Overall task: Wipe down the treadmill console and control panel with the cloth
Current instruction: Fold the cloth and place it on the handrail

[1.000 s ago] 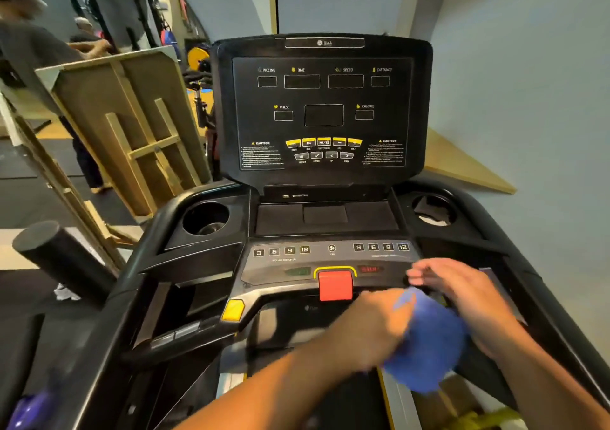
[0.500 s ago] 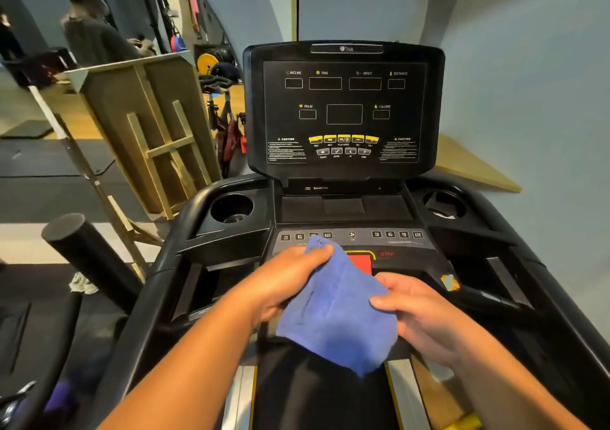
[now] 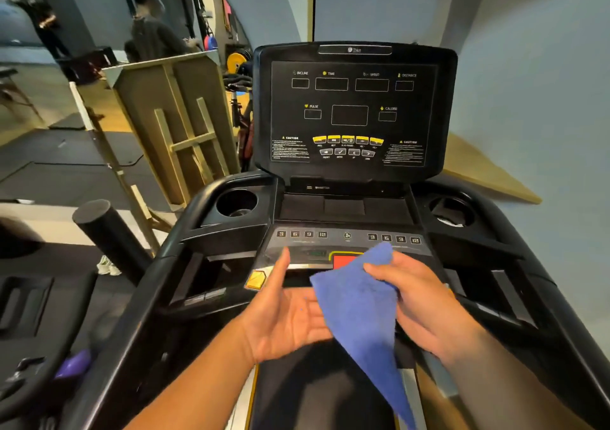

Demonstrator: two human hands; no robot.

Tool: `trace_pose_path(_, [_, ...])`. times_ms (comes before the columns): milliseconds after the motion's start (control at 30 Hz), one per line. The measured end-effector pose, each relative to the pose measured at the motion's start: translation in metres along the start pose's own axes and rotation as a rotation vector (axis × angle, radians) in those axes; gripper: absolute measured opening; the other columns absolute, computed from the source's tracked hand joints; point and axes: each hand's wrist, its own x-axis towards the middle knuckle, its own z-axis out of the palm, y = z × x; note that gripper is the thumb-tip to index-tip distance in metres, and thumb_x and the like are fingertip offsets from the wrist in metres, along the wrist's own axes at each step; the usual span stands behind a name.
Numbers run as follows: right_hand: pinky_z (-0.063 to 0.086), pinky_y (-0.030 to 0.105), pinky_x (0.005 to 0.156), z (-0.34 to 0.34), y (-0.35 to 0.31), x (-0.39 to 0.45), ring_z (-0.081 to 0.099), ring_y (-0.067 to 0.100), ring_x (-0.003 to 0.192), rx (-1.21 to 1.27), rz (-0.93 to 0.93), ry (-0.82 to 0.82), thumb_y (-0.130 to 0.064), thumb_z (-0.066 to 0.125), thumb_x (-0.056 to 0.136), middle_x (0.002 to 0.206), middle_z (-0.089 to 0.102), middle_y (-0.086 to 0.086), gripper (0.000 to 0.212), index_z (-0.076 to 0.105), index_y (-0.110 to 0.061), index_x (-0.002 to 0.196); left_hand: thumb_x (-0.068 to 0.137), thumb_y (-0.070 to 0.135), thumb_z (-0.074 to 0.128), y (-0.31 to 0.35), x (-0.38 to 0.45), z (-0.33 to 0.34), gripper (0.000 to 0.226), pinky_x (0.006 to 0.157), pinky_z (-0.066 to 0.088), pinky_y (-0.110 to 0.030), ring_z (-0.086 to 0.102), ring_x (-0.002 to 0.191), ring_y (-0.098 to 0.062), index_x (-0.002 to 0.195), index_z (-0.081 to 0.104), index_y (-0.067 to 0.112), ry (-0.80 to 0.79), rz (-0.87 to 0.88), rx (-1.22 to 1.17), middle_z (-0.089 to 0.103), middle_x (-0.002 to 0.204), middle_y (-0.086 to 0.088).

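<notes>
The blue cloth (image 3: 361,310) hides most of the red stop button (image 3: 343,260) and the right hand's (image 3: 425,304) lower fingers; its tip runs off the frame at 6 o'clock. The caution text (image 3: 290,149) on the console (image 3: 356,112) is too small to read.

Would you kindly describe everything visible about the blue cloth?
The cloth is plain blue, soft and nappy like microfibre. It hangs in a long triangle, its point trailing down over the treadmill deck. The right hand pinches its upper edge; the open left hand lies partly under its left side. Its top corner hides part of the red button.
</notes>
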Motion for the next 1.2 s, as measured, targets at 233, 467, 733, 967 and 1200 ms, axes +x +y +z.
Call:
trace_pose_path(233, [0.060,0.038,0.080,-0.036,-0.004,-0.018,0.073,0.027,0.093,-0.029,-0.013,0.159,-0.012,0.061,0.094,0.103,0.075,0.016,0.022,0.067,0.001,0.111,0.094,0.014,0.064,-0.016,0.020,0.022,0.053,0.093,0.056,-0.048,0.064,0.119,-0.032,0.145,0.051,0.016,0.020,0.208,0.136,0.061,0.139,-0.018])
trace_pose_path(467, [0.051,0.048,0.094,-0.062,-0.001,-0.025,0.072,0.030,0.096,-0.151,0.079,0.239,0.000,0.058,0.092,0.100,0.074,0.023,0.017,0.069,0.004,0.104,0.092,-0.012,0.057,-0.026,0.022,0.034,0.067,0.084,0.059,-0.030,0.072,0.108,-0.029,0.146,0.041,0.023,0.242,0.252,0.286,0.073,0.115,-0.022])
trace_pose_path(733, [0.049,0.022,0.068,-0.067,0.006,-0.029,0.070,0.011,0.073,-0.560,-0.026,0.331,-0.003,0.070,0.083,0.082,0.075,0.009,0.035,0.070,-0.029,0.106,0.085,0.003,0.075,-0.020,0.025,0.024,0.040,0.101,0.054,-0.039,0.072,0.108,-0.017,0.121,0.073,0.022,0.385,0.371,0.717,0.077,0.111,-0.001])
trace_pose_path(967, [0.045,0.013,0.062,-0.051,0.019,-0.011,0.060,0.001,0.070,-1.140,-0.084,0.173,-0.015,0.073,0.080,0.087,0.066,-0.010,0.036,0.061,-0.038,0.105,0.090,0.026,0.073,-0.036,0.007,-0.003,0.048,0.102,0.049,-0.027,0.055,0.109,-0.006,0.137,0.060,0.032,0.522,0.515,1.604,0.053,0.116,0.013])
trace_pose_path(1200, [0.039,0.015,0.085,-0.015,0.044,0.006,0.050,-0.005,0.101,-1.323,-0.308,-0.055,-0.036,0.068,0.090,0.101,0.052,-0.025,0.005,0.065,-0.035,0.087,0.101,0.032,0.056,-0.040,-0.043,-0.038,0.020,0.095,0.043,-0.013,0.053,0.115,0.002,0.115,0.070,0.028,0.646,0.563,1.469,0.050,0.121,0.021])
